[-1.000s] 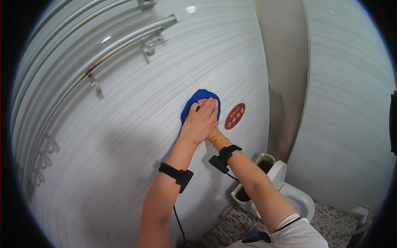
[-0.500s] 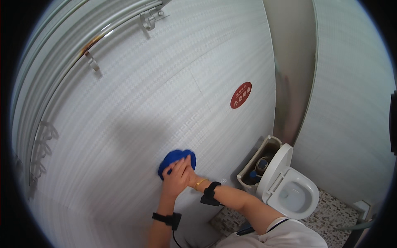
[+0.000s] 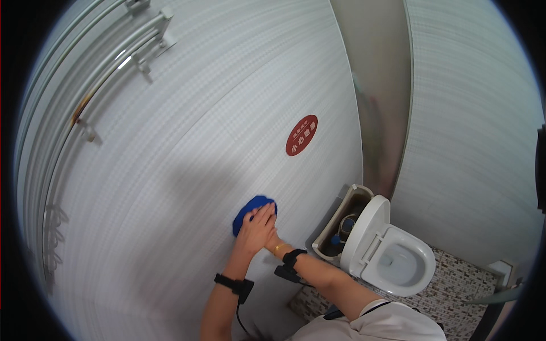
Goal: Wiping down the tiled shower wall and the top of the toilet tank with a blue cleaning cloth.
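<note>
Both hands are up on the tiled wall (image 3: 170,187), stacked one over the other. The left hand (image 3: 257,227) lies flat with fingers spread a little, pressing a blue cloth (image 3: 250,209) against the small white tiles. The cloth sits low on the wall, left of the toilet and well below the round red sticker (image 3: 301,135); only its upper left part peeks out above the fingers. The right hand (image 3: 272,241) is tucked under the left one, mostly covered by it, so I cannot tell how wide it is or whether it grips any of the cloth. A gold bracelet (image 3: 280,248) shows at that wrist, then a black wrist strap (image 3: 292,258) just behind it. The left forearm wears a black band (image 3: 233,282) too, with a thin cable hanging down from it.

To the right, close by, stands the white toilet (image 3: 398,264), seat and lid lifted upright, bowl open. Its tank (image 3: 341,227) against the wall has no cover, and the fittings inside are visible. Under it runs a floor of small mixed mosaic tiles (image 3: 455,290). Far up on the left, metal rails (image 3: 131,51) are fixed to the wall, and a steel panel (image 3: 378,102) rises in the corner on the far right side.
</note>
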